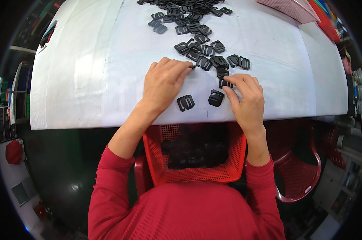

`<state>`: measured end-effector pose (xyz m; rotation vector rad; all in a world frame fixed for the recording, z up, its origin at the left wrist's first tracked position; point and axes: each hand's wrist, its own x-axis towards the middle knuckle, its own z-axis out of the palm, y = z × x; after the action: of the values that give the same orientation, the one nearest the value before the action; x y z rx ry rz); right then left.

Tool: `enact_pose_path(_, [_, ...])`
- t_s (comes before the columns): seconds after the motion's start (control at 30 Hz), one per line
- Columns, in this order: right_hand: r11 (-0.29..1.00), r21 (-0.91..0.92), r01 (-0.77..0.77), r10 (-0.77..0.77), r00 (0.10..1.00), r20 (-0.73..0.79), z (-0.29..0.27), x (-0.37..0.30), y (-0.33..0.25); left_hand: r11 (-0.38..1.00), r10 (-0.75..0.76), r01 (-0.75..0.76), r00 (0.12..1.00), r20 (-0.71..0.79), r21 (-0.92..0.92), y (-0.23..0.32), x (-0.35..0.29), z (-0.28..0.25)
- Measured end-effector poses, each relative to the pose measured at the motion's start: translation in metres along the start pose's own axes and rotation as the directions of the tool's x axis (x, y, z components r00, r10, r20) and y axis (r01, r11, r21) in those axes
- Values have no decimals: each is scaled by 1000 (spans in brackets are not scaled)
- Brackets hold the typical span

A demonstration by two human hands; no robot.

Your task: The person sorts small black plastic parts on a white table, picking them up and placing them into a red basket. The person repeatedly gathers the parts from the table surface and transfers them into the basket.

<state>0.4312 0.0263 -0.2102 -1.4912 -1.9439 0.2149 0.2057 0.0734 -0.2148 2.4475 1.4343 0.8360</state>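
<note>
My left hand [163, 82] is over the white tabletop, thumb and forefinger pinched on a black plastic buckle seen nearly edge-on. Its fingertips are close to a cluster of similar buckles [204, 63]. To the right, my right hand [247, 98] pinches another black slotted buckle [226, 83] between thumb and fingers, just in front of the cluster. Between my hands, nearer the table's front edge, lie two single buckles: one flat on the left [185, 103] and one on the right [216, 98].
A large heap of black buckles [189, 6] spreads over the far side of the white table [81, 72]. Below the front edge, a red perforated basket [155, 160] holds many dark pieces. A pink basket [290, 9] stands far right; a dark red chair [295, 176] is beside me.
</note>
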Motion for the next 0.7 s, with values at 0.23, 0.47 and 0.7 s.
enact_pose_path(0.23, [979, -178, 97, -101, 995, -14, -6, -15, 19, 986, -137, 135, 990, -15, -92, 5, -5, -3])
enact_pose_path(0.47, [964, -236, 119, -138, 988, -65, -3, -9, 23, 968, 249, -249, 968, 16, 5, 20, 37, 22])
enact_pose_path(0.7, [992, -124, -2, -11, 994, -106, -14, 14, 46, 908, 353, -398, 895, 272, 132, 21, 68, 37])
